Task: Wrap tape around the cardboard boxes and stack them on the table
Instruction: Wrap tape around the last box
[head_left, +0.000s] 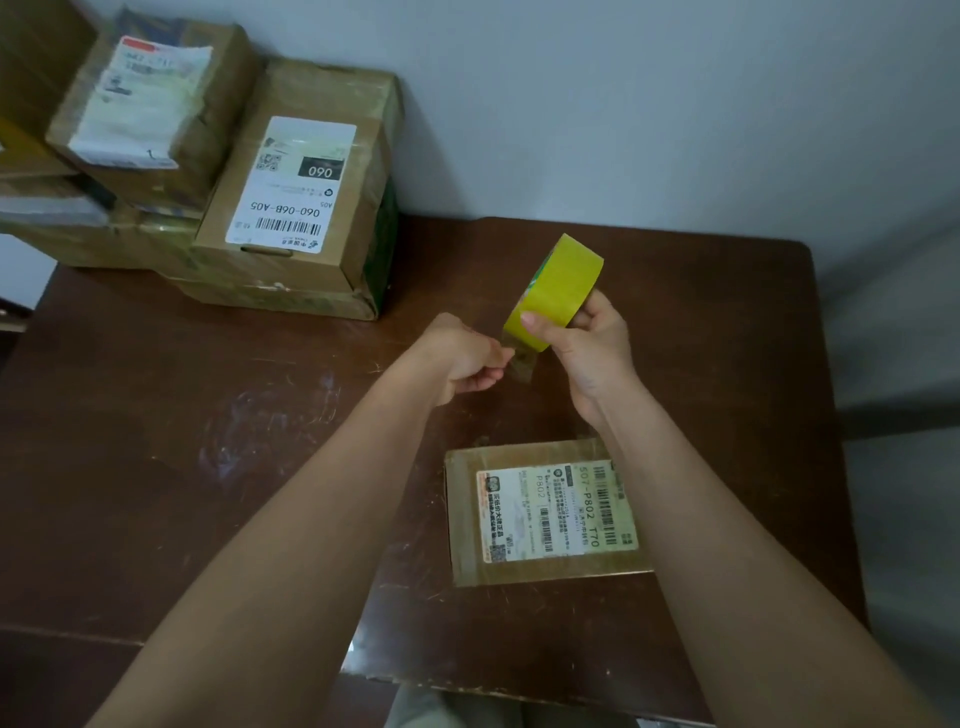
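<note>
Two hands peeled tape from a yellow roll above a dark tabletop.

The brown tabletop (156, 415) spread beneath both hands, scuffed pale to the left of them. Well beyond the left hand, against the wall, stood a stack of cardboard boxes (291, 208), the nearest topped with a white shipping label. Just nearer than the hands, partly under the right forearm, a flat cardboard box (545, 514) lay on the tabletop, its label facing up. The right hand (587, 348) held the tape roll (558, 288) raised and tilted, fingers curled round its lower edge, thumb on the yellow outer face. The left hand (467, 358), just beside it, pinched the clear loose end of tape (522, 358) between thumb and curled fingers, a short strip drawn out from the roll.
</note>
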